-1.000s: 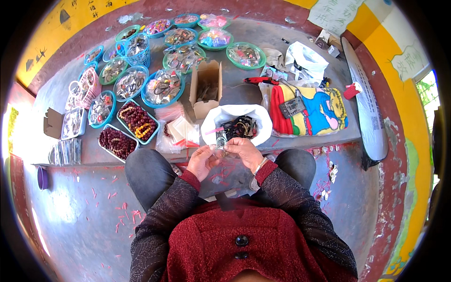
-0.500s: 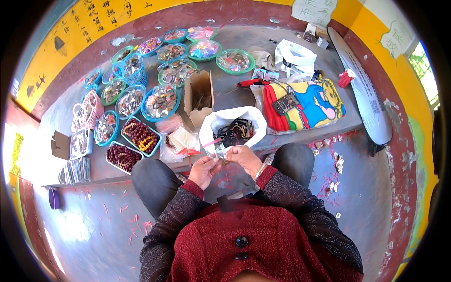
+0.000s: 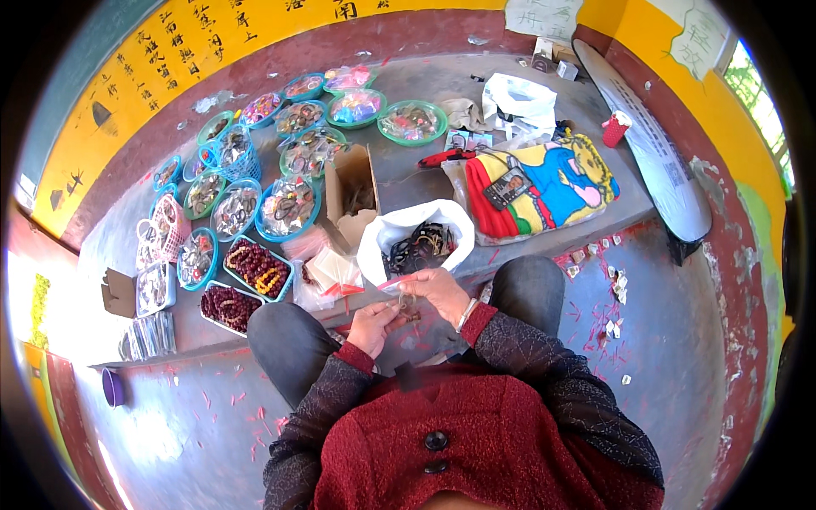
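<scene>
The grey worktop (image 3: pixel 425 183) is covered with teal bowls of beads (image 3: pixel 289 206) left of the white bag (image 3: pixel 414 240). Just below that bag, a small clear packet (image 3: pixel 399 293) is pinched by both hands, left hand (image 3: pixel 374 327) and right hand (image 3: pixel 440 293) closed around it.

small item (image 3: pixel 406 308) in fingers: too small to identify | bag contents (image 3: pixel 422 244): unclear
</scene>
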Demonstrator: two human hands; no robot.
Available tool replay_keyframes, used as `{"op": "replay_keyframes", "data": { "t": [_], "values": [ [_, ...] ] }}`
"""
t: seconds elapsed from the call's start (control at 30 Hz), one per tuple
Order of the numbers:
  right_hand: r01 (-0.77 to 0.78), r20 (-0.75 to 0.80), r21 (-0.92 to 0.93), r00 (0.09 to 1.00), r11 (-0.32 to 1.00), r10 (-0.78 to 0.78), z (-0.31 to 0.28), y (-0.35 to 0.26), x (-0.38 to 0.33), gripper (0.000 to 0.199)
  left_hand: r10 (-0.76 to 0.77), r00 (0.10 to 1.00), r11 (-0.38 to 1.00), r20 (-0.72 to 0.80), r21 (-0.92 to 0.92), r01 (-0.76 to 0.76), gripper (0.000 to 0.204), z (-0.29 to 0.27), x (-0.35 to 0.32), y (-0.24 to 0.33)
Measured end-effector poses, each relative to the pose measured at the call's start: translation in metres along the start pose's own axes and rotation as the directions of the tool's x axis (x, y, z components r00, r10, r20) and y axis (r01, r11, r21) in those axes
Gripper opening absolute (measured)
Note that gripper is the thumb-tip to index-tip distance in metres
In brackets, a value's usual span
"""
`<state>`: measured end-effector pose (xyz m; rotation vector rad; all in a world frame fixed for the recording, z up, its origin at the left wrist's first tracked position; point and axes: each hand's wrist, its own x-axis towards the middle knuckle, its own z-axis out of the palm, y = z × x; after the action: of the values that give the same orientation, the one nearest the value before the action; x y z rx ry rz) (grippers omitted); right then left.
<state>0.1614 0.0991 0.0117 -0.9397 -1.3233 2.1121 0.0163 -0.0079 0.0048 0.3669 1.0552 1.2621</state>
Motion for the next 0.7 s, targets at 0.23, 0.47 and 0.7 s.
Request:
{"op": "replay_keyframes", "data": {
  "t": [0.23, 0.47, 0.7],
  "values": [
    [-0.027, 0.027, 0.070, 0.999, 0.997, 0.025, 0.004, 0.004, 0.001, 0.021, 0.085, 0.995, 0.990, 0.053, -0.119, -0.078, 0.018, 0.005, 0.002, 0.008],
    [-0.032, 0.005, 0.030, 0.999, 0.999, 0.032, 0.006, 0.003, 0.004, 0.019, 0.084, 0.996, 0.991, -0.013, -0.105, -0.085, 0.018, -0.007, 0.009, 0.004],
    [-0.034, -0.011, -0.017, 0.999, 0.999, 0.034, 0.002, 0.008, 0.011, 0.019, 0.067, 0.998, 0.991, -0.012, -0.118, -0.068, 0.019, -0.014, 0.014, 0.004]
  ]
}}
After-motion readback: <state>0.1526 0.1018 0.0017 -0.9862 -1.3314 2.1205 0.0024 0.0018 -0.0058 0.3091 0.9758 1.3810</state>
